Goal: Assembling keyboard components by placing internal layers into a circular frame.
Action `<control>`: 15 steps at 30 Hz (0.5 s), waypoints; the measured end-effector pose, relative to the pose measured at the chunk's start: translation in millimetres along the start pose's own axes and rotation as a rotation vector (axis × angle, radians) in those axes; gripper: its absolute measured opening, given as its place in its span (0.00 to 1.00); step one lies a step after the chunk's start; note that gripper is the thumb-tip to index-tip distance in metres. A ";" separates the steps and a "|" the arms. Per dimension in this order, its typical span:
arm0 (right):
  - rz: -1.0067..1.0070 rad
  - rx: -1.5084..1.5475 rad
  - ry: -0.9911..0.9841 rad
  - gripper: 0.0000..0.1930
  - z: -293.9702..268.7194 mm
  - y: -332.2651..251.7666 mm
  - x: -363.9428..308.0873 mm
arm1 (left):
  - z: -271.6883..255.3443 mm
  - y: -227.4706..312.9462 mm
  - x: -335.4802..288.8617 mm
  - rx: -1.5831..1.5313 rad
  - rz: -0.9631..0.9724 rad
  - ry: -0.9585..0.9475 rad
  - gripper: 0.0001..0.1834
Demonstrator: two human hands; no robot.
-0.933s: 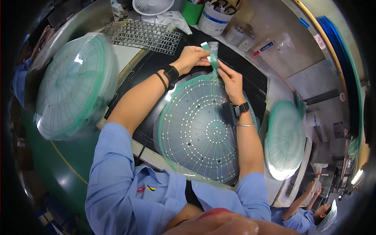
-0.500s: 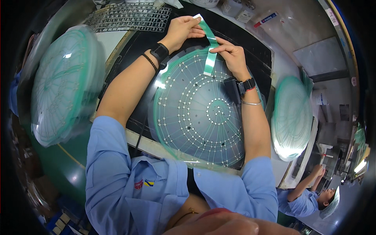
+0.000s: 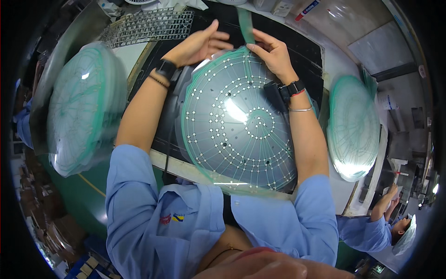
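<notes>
Pinching green ribbon tail (image 3: 246, 25) near base, right hand (image 3: 275, 55) probably steadying it; left hand (image 3: 193, 49) empty, fingers loose. Round clear sheet (image 3: 239, 125) flat on black surface (image 3: 306, 63), tail toward far edge.

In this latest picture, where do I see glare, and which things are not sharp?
In the head view, white glare lies on the round clear sheet and low on the right stack; also in the head view, the green strip looks smeared, and the corners turn dark.
</notes>
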State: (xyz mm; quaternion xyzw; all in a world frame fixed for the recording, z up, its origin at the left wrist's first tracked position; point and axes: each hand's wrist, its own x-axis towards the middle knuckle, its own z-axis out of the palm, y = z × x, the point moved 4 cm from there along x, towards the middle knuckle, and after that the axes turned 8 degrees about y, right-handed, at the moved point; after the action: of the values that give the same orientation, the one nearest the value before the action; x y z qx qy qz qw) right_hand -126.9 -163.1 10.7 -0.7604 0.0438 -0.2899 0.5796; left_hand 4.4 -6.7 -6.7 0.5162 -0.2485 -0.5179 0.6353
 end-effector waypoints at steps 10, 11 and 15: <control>0.000 -0.735 0.311 0.26 -68.3 -53.4 -1.1 | 39.9 -4.5 -119.8 0.202 -0.111 -0.079 0.24; 0.035 -0.815 0.328 0.26 -82.1 -62.6 -5.8 | 37.1 -0.3 -115.1 0.141 -0.040 0.002 0.24; 0.385 -0.430 0.275 0.22 -133.1 -56.9 -43.7 | 8.2 13.3 -111.0 0.104 0.166 0.245 0.21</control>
State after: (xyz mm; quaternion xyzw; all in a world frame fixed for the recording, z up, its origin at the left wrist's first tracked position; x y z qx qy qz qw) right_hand -243.9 -241.0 66.5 -0.7969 0.3251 -0.2589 0.4385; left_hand -35.0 90.7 32.5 0.5851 -0.2375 -0.3833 0.6741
